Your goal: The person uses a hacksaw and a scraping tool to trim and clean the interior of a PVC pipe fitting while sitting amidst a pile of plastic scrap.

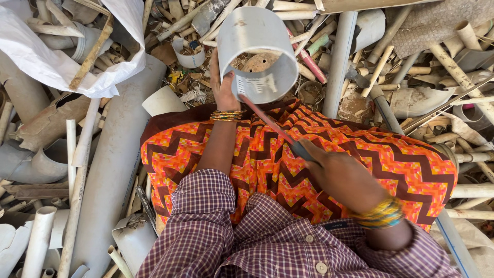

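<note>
My left hand [222, 85] grips the side of a short, wide grey plastic pipe piece [257, 51], holding it up with its open end facing me. My right hand [342, 175] holds the dark handle of a long thin blade [267, 123]. The blade's tip touches the near rim of the pipe piece, beside a paper label on it. Both wrists wear coloured bangles. My lap is covered by an orange and brown zigzag cloth [401, 164], and my sleeves are checked purple.
Heaps of cut plastic pipes and fittings surround me. A long wide grey pipe [116, 164] lies at my left, a slimmer grey pipe [339, 56] runs ahead on the right. A white sack [56, 62] lies at the upper left.
</note>
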